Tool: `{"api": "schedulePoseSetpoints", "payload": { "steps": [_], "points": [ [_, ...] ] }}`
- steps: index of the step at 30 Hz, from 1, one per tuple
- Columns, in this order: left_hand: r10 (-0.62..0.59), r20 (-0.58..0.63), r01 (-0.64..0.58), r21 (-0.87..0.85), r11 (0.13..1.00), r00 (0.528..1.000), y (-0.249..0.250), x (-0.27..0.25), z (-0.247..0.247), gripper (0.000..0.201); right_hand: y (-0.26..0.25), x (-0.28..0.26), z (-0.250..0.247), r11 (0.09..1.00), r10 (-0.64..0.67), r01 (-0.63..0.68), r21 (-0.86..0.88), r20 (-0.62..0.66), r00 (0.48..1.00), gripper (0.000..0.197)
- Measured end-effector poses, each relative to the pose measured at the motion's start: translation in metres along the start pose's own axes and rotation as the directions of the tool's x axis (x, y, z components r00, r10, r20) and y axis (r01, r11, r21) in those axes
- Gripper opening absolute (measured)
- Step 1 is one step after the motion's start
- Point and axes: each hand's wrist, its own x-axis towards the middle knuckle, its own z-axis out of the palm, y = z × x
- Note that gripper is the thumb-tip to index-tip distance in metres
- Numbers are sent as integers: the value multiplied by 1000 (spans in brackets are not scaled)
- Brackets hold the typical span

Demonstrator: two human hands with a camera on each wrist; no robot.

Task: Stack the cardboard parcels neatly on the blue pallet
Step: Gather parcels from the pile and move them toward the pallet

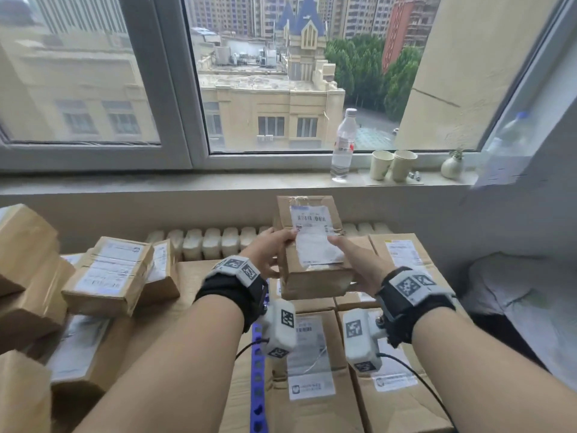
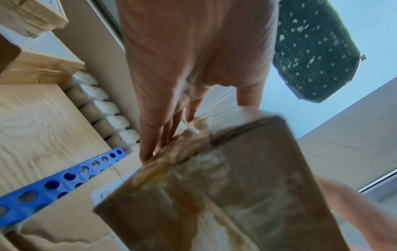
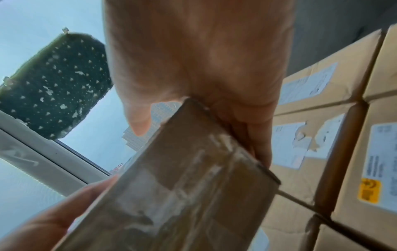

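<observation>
Both hands hold one small cardboard parcel (image 1: 312,245) with a white label in the air above the stacked parcels (image 1: 315,364). My left hand (image 1: 270,253) grips its left side, thumb on top and fingers (image 2: 148,146) along its edge. My right hand (image 1: 359,260) grips the right side, thumb on the label and fingers (image 3: 255,135) under it. The parcel's taped underside (image 2: 236,186) fills both wrist views, seen again as the parcel (image 3: 182,186). A strip of the blue pallet (image 1: 258,379) shows left of the stack; the same blue pallet (image 2: 53,183) is perforated.
Loose parcels (image 1: 109,273) lie piled at the left. A white radiator (image 1: 215,242) runs under the window sill (image 1: 187,179), which carries a water bottle (image 1: 343,145), two paper cups (image 1: 393,165) and a small vase (image 1: 451,165). A grey cushion (image 1: 515,285) sits at right.
</observation>
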Motion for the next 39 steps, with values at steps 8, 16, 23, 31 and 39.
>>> {"api": "schedulePoseSetpoints", "payload": {
  "steps": [8,16,23,31,39],
  "points": [
    [-58,-60,51,-105,993,997,-22,32,-4,26,5,57,14,992,-64,61,-107,-26,998,59],
    [-81,-69,74,-109,991,994,-34,46,-6,28,11,71,16,987,2,-8,-163,-38,999,61],
    [-98,-65,88,-136,987,993,-33,48,-10,34,13,74,15,983,53,-55,-176,-17,998,51],
    [-97,-73,80,-205,976,993,-37,51,-5,35,13,77,13,984,60,-61,-166,-8,998,52],
    [-84,-129,70,-107,992,988,-33,46,-6,31,15,77,11,986,44,-46,-162,-12,999,53]
  ]
}}
